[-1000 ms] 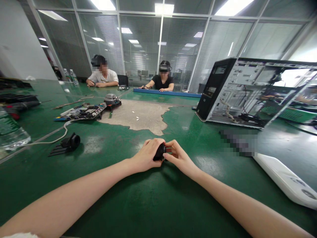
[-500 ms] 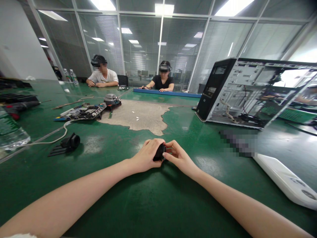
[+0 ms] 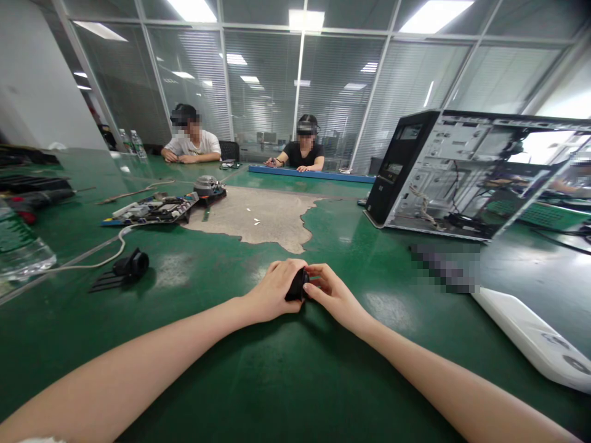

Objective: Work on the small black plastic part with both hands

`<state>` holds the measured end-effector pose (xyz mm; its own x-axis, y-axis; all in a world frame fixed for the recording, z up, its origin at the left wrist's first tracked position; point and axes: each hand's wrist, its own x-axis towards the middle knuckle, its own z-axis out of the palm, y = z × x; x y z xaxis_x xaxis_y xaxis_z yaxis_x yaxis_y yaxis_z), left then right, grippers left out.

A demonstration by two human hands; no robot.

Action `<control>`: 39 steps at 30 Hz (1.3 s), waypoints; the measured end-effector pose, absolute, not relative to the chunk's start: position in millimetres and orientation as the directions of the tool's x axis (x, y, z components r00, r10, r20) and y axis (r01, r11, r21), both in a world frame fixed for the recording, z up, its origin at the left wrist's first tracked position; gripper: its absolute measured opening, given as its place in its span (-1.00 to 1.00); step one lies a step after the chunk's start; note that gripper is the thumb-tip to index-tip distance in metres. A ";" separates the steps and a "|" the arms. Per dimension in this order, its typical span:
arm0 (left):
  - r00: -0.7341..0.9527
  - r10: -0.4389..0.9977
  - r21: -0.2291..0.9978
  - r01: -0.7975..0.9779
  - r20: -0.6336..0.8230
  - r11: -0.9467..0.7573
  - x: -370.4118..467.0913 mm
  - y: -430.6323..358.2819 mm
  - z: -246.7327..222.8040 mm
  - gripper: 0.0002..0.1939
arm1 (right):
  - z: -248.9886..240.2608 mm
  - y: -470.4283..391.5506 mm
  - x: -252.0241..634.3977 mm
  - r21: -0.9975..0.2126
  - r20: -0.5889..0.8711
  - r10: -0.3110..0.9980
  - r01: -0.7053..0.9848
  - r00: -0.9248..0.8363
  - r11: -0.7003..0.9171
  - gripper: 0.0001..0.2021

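Observation:
A small black object [image 3: 296,286] is held between my two hands, just above or on the green table [image 3: 258,381]; its exact kind is hidden by my fingers. My left hand [image 3: 275,286] wraps round its left side, palm down. From the right, my right hand [image 3: 333,292] pinches its edge with the thumb and curled fingers. Off to the left lies a black plastic part [image 3: 125,268] with a round ring and flat prongs.
A computer motherboard [image 3: 152,208] with a cooler [image 3: 207,184] lies left. An opened computer case [image 3: 401,169] stands right, near a white phone [image 3: 521,326]. A water bottle [image 3: 21,243] and a cable [image 3: 120,243] are left. Two people [image 3: 191,144] sit across the table.
My hands and the black object stay almost in place. Across the table, the person in black has slightly raised one hand.

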<state>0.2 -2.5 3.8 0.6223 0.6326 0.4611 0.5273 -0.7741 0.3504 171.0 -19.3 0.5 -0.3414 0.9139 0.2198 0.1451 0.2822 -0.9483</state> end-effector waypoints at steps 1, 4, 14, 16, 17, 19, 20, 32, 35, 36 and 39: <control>0.621 0.632 0.350 0.526 0.464 -0.775 0.2 -2.5 3.8 -0.41 | 0.7 -19.5 171.2 -0.948 0.218 0.911 0.148 -0.349 0.283 -0.74; 0.621 0.631 0.352 0.523 0.466 -0.776 -0.1 -2.8 3.8 -0.41 | 1.8 -20.5 171.7 -0.939 0.243 0.892 0.140 -0.380 0.315 -0.78; 0.621 0.632 0.351 0.525 0.464 -0.775 0.3 -3.4 4.9 -0.43 | 1.5 -19.6 170.3 -0.937 0.259 0.897 0.133 -0.358 0.323 -0.82; 0.622 0.631 0.352 0.525 0.464 -0.775 0.2 -3.1 4.6 -0.42 | 1.3 -19.6 170.4 -0.942 0.248 0.904 0.132 -0.347 0.309 -0.79; 0.621 0.631 0.351 0.525 0.464 -0.775 0.1 -3.0 4.4 -0.42 | 1.3 -19.8 170.5 -0.944 0.242 0.908 0.134 -0.342 0.302 -0.77; 0.619 0.634 0.354 0.526 0.464 -0.773 -0.1 -2.8 4.2 -0.41 | 1.9 -20.3 170.6 -0.944 0.235 0.908 0.141 -0.346 0.298 -0.77; 0.619 0.635 0.356 0.526 0.463 -0.772 -0.1 -2.9 4.2 -0.41 | 2.4 -20.7 170.6 -0.942 0.239 0.904 0.142 -0.355 0.305 -0.78; 0.626 0.625 0.339 0.527 0.466 -0.780 0.2 -3.2 4.3 -0.44 | 3.6 -24.0 169.6 -0.926 0.278 0.898 0.153 -0.340 0.345 -0.84; 0.625 0.629 0.345 0.527 0.463 -0.777 0.3 -3.6 4.4 -0.44 | 3.2 -23.3 169.3 -0.932 0.265 0.908 0.156 -0.324 0.327 -0.79; 0.624 0.631 0.347 0.527 0.461 -0.776 0.3 -3.6 4.5 -0.43 | 3.3 -23.1 169.3 -0.933 0.262 0.911 0.159 -0.319 0.324 -0.77; 0.624 0.632 0.352 0.525 0.460 -0.775 0.0 -3.6 5.0 -0.42 | 3.9 -22.9 169.6 -0.928 0.259 0.909 0.176 -0.327 0.328 -0.77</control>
